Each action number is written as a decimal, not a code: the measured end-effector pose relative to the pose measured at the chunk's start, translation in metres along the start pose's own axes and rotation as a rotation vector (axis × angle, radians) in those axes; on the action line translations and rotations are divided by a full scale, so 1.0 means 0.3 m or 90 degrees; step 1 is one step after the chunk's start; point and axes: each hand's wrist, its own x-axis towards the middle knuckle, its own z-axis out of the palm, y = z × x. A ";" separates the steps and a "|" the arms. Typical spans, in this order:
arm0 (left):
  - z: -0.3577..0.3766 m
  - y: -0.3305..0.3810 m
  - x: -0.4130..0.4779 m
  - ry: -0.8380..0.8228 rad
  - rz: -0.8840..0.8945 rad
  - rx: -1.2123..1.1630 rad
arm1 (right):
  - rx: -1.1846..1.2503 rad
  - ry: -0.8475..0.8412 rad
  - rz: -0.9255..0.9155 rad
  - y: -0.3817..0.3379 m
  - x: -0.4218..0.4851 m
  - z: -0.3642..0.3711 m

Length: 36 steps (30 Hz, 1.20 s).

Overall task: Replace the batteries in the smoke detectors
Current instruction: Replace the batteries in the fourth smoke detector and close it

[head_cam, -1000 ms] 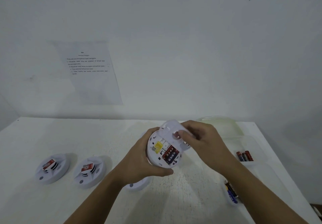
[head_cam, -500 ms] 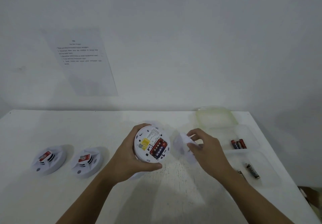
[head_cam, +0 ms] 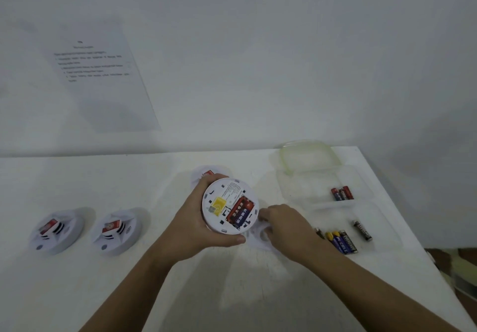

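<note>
Left grip [head_cam: 191, 225] clasped the smoke detector [head_cam: 219, 218] just above the bench [head_cam: 154, 189], its batteries [head_cam: 240, 211] facing up; right grip [head_cam: 286, 228] pinched the white cover [head_cam: 255, 241] resting on the bench beside it.

Four smoke detectors show: a left detector [head_cam: 55, 231] and a right detector [head_cam: 114, 231] side by side on the worktop [head_cam: 77, 293], a held detector [head_cam: 229, 207] with its back showing, and a hidden detector [head_cam: 206, 174] partly covered behind it. One loose cover plate [head_cam: 258, 241]. Two fitted batteries [head_cam: 241, 213] sit in the held one. Two clear trays: the far tray [head_cam: 296, 184] holds three batteries [head_cam: 342, 193]; the near tray [head_cam: 387, 228] holds one lone battery [head_cam: 362, 230] and a cluster [head_cam: 340, 241] of about four, partly covered. One lid [head_cam: 307, 156]. One printed sheet [head_cam: 98, 73].
</note>
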 end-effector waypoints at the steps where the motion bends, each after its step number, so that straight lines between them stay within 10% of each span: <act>1: 0.003 -0.004 0.002 0.000 0.001 0.002 | 0.007 -0.006 0.000 0.003 0.001 0.000; 12: 0.093 0.043 0.045 -0.003 -0.005 -0.010 | 0.486 0.347 0.010 0.045 -0.167 -0.273; 36: 0.334 0.126 0.140 -0.014 0.042 -0.025 | 0.468 0.320 0.015 0.157 -0.241 -0.274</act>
